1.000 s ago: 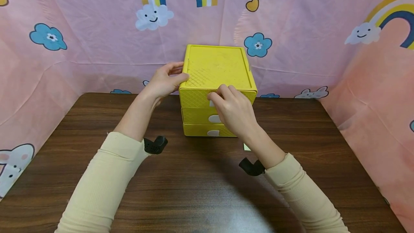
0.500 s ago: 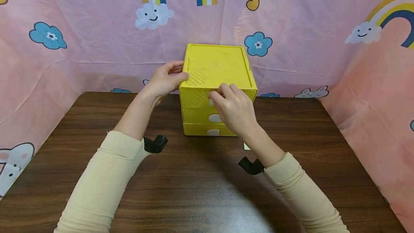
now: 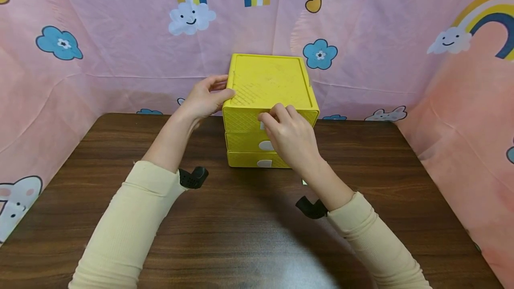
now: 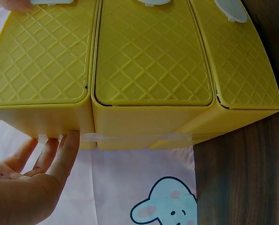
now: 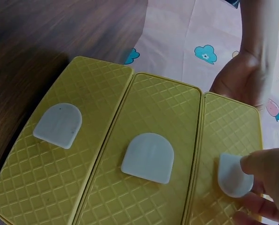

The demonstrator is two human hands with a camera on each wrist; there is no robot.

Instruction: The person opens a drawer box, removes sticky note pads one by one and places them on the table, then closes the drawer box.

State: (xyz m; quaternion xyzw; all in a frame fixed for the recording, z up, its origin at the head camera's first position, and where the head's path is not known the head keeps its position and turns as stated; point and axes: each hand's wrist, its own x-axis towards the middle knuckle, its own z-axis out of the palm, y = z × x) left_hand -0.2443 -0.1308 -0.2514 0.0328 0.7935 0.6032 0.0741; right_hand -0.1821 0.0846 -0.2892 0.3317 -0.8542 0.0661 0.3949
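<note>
Drawers (image 3: 246, 141) on brown table (image 3: 225, 231), pink backdrop (image 3: 132, 26)

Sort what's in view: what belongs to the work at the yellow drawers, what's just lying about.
In the job: yellow drawer unit; its top white handle, pinched by the right hand; left hand touching the unit's side.

Apparently not involved: pale slip on the table; patterned cloth backdrop.

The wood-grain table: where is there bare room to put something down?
Bare: tabletop between left sleeve and right sleeve; also between right sleeve and pink cloth. Crowded: the yellow drawer cabinet, with left hand and right hand on it.
</note>
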